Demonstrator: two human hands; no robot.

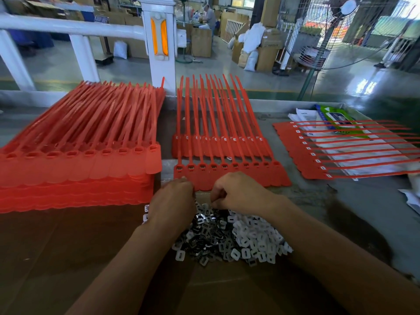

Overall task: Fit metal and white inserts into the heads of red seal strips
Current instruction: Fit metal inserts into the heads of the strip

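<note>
From the head camera we saw both hands low over the heap of inserts. The left hand (172, 198) lay back-up at the heap's far left edge, fingers curled downward and out of sight, so we could not tell whether it held anything. The right hand (236, 192) sat just beside it, fingers bent under toward the heap; whether they pinched a piece we could not tell either.

The metal inserts (202, 237) lay heaped under and between the wrists, and the white inserts (254, 242) adjoined them on the right, under the right forearm. Just beyond the knuckles lay the near sheet of red seal strips (229, 176), its row of heads toward the hands, most slots showing a dark piece. Behind it lay a second sheet (216, 146) with white showing in its heads. A thick stack of red strips (79, 160) stood to the left, and another sheet (318, 153) lay well apart on the right, across papers (304, 117) and a green packet (334, 119).

The heap rested on brown cardboard (68, 246) spread over the grey table (352, 201). Beyond the table we noted a white railing (68, 27) with an orange reflector (159, 37), a standing fan (341, 30), stacked boxes (270, 42) and a seated person (210, 17) far back.
</note>
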